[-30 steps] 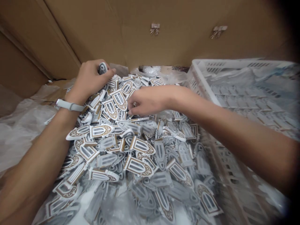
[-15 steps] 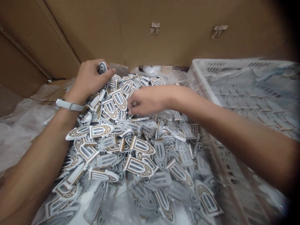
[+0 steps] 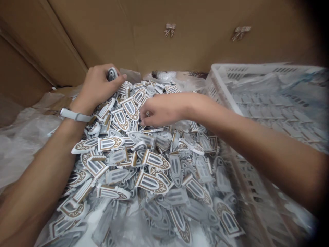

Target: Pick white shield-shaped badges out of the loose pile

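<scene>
A big heap of small white and grey arched window-shaped pieces (image 3: 154, 159), some with brown scrollwork, fills the middle. At the heap's back left, my left hand (image 3: 100, 84) is closed around one or more of these pieces, and a grey end (image 3: 112, 73) shows between thumb and fingers. My right hand (image 3: 160, 109) reaches onto the upper middle of the heap from the right. Its thumb and fingers are bent together against the pieces; what lies between the fingertips is hidden.
A white plastic crate (image 3: 226, 92) at the right holds rows of similar pieces and clear plastic. Crumpled clear plastic (image 3: 28, 130) lies at the left. Brown cardboard (image 3: 144, 37) stands behind, with two small checked bows (image 3: 170, 30) on it.
</scene>
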A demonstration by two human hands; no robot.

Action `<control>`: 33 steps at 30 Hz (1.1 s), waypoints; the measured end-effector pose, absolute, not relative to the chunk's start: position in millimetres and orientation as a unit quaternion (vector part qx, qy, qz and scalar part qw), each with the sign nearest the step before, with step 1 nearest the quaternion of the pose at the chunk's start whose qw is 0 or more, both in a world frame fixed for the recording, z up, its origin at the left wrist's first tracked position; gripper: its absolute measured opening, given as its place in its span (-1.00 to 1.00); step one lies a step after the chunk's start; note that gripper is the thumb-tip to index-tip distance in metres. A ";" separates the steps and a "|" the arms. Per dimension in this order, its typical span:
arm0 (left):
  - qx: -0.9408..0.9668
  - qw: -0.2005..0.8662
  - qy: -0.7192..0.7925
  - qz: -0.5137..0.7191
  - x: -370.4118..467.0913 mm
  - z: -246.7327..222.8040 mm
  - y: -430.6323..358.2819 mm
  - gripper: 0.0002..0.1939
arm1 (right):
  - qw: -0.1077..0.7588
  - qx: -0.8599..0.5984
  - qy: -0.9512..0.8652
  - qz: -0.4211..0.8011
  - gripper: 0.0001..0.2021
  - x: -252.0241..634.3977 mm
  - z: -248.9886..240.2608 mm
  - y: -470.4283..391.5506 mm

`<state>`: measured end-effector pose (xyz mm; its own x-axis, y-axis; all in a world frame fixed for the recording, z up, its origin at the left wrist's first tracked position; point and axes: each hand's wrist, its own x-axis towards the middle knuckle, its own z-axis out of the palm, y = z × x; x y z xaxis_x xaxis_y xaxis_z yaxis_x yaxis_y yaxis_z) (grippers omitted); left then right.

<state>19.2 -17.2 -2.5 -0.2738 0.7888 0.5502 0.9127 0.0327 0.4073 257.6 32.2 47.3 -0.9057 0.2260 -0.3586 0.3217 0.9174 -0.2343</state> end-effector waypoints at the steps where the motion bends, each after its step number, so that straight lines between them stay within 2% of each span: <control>1: -0.597 0.086 -0.712 -0.359 18.9 -2.8 -17.0 -0.64 | 0.164 0.142 0.965 -0.145 -0.71 257.6 47.7 31.7; 33: -0.595 0.072 -0.715 -0.360 20.6 -2.3 -17.8 -0.58 | 0.152 0.152 0.963 -0.163 -0.69 259.1 45.2 36.1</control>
<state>20.6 -17.8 -2.3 -0.2808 0.7987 0.5322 0.9030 0.0320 0.4285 259.1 36.1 45.2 -0.9075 0.2438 -0.3420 0.3427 0.9005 -0.2676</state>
